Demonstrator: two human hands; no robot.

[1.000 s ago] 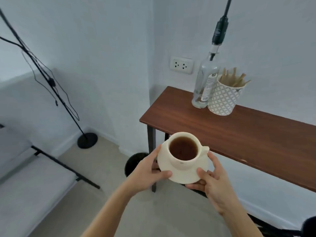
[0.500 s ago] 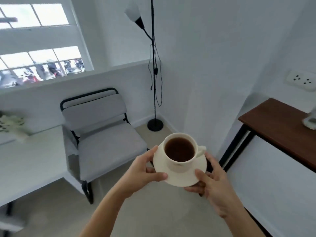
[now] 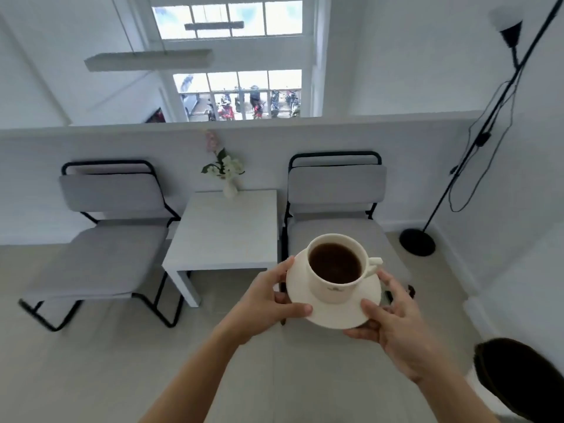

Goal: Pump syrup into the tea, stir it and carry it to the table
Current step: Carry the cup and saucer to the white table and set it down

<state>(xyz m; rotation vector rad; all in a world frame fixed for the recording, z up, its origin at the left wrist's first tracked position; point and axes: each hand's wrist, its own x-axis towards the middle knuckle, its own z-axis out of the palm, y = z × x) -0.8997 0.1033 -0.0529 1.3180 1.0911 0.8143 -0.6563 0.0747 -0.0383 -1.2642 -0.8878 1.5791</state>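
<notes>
- carry step in hand, by my read: the cup (image 3: pixel 335 267) of dark tea (image 3: pixel 334 262) sits on its saucer (image 3: pixel 332 312), held up in the air over the floor, nothing under it.
- left hand (image 3: pixel 265 303) grips the saucer's left rim, thumb laid on top, fingers curled beneath.
- right hand (image 3: pixel 393 319) grips the right rim the same way, thumb on top near the cup's base, fingers spread under and partly hidden.
- cup handle points right, toward the right hand; nobody touches the handle.
- i see no spoon or stirrer in the cup, and no syrup bottle in view, so i judge pumping and stirring are done.
- white table (image 3: pixel 225 230) stands ahead, far and to the left of the cup, between two grey chairs. the left chair (image 3: pixel 106 239) is well off; the right chair (image 3: pixel 335 203) sits right behind the cup in this view.
- small vase of flowers (image 3: pixel 227 175) at the table's far edge; near part of the top is bare.
- next move calls for a level walk forward and left, then a flat set-down short of the vase; tea rides high in the cup, so tilt means spill.
- writing: a small dark mark on the cup's near side, too small to read. no other label seen.
</notes>
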